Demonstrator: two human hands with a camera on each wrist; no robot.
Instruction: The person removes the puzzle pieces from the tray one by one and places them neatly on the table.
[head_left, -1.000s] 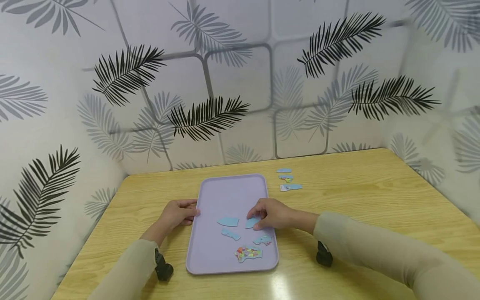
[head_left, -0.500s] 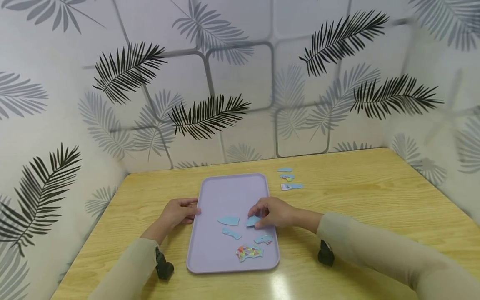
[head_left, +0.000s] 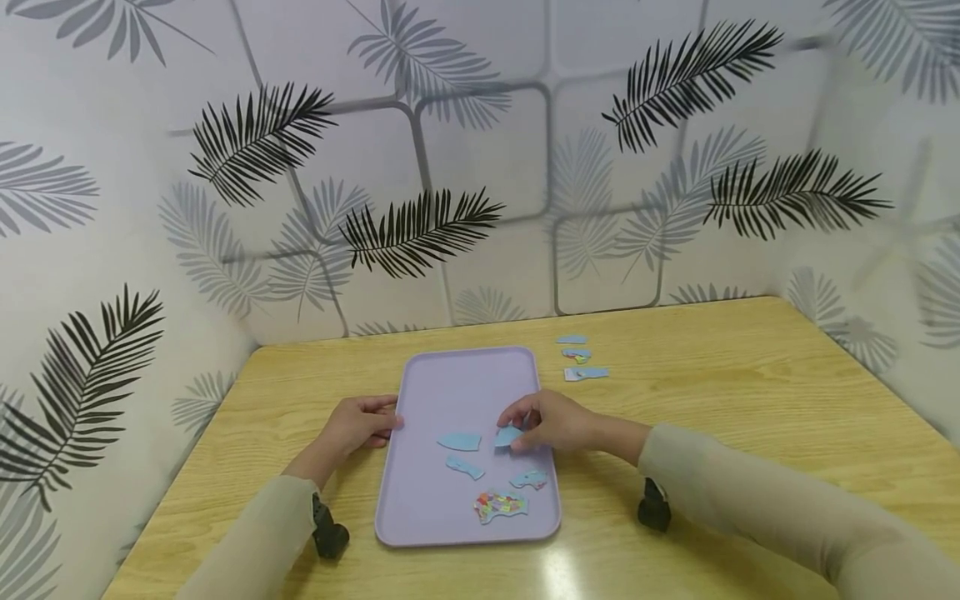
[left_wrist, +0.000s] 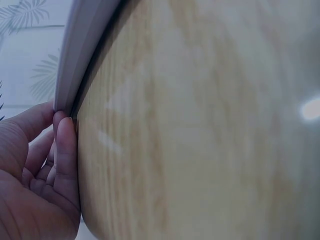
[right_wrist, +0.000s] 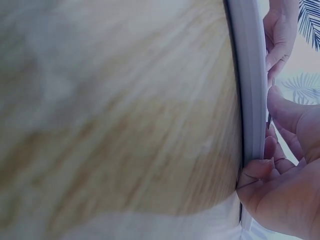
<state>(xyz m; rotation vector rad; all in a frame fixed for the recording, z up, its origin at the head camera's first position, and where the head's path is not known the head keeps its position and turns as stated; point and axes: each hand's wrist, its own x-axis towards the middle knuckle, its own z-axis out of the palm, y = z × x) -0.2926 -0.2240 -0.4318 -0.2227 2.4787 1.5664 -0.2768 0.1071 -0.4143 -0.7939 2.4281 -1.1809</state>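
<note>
A lilac tray (head_left: 465, 387) lies on the table, with several jigsaw puzzle pieces in it. At its left rim, my left hand (head_left: 358, 427) grips the edge between thumb and fingers; the left wrist view shows the fingertips against the rim (left_wrist: 75, 60). Over the tray's right side, my right hand (head_left: 561, 422) pinches a light blue puzzle piece (head_left: 507, 437) between thumb and fingers, its right part hidden by them. Just left of it lies another plain blue piece (head_left: 460, 442). Nearer me are a narrow blue piece (head_left: 465, 467), a blue piece with pink marks (head_left: 529, 478) and a larger multicoloured piece (head_left: 500, 505).
Beyond the tray's far right corner, three more pieces lie in a column on the wooden table (head_left: 675, 375): a thin blue one (head_left: 572, 340), a blue and yellow one (head_left: 577, 356) and a long blue one (head_left: 587, 373). A leaf-patterned wall (head_left: 495, 275) stands behind.
The blue piece in my right hand has tilted slightly up from the tray, its near edge now raised. My left hand stays at the rim, and the other pieces lie as before.
</note>
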